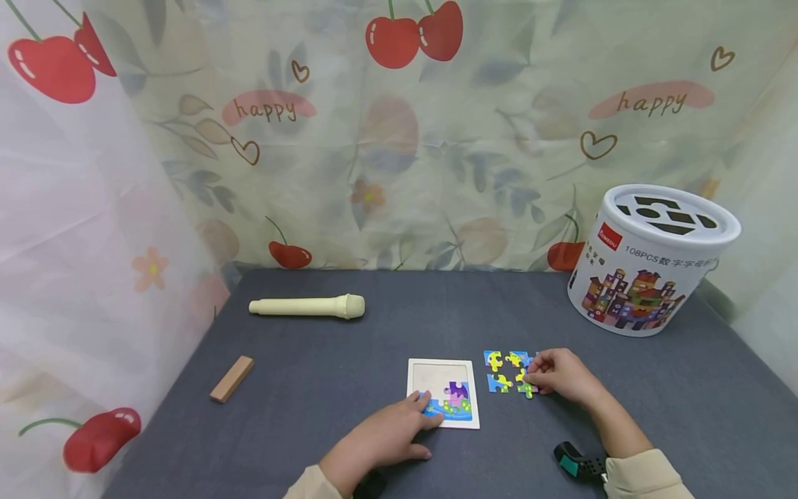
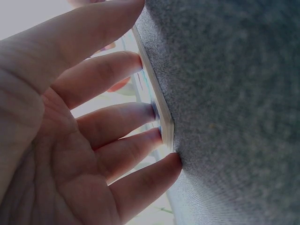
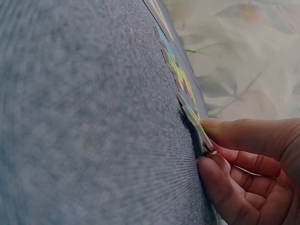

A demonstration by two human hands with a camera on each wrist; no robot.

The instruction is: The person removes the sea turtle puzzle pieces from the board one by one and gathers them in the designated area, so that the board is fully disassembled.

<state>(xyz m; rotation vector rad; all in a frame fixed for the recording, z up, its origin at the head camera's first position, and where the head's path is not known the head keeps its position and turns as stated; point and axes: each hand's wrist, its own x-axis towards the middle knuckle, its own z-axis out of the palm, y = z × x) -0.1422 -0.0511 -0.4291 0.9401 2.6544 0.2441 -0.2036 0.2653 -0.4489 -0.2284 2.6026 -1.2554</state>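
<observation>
A white-rimmed puzzle tray (image 1: 430,374) lies in front of me, with several joined pieces (image 1: 458,409) along its bottom and right side. My left hand (image 1: 389,433) rests on its lower left part, fingers spread and fairly straight. In the left wrist view, fingertips (image 2: 149,111) touch the tray's edge. Right of the tray, loose jigsaw pieces (image 1: 499,383) in blue, yellow and green lie in a small group. At that group's right side, my right hand (image 1: 564,378) pinches a jigsaw piece (image 3: 193,117) between thumb and fingers, its near edge tipped up from the table.
A cream toy microphone (image 1: 305,306) lies at the back left, and a wooden block (image 1: 232,379) nearer on the left. A large white bucket (image 1: 648,263) stands at the back right. Beside my right sleeve is a black strap (image 1: 576,463). A printed curtain (image 1: 399,138) hangs behind the table.
</observation>
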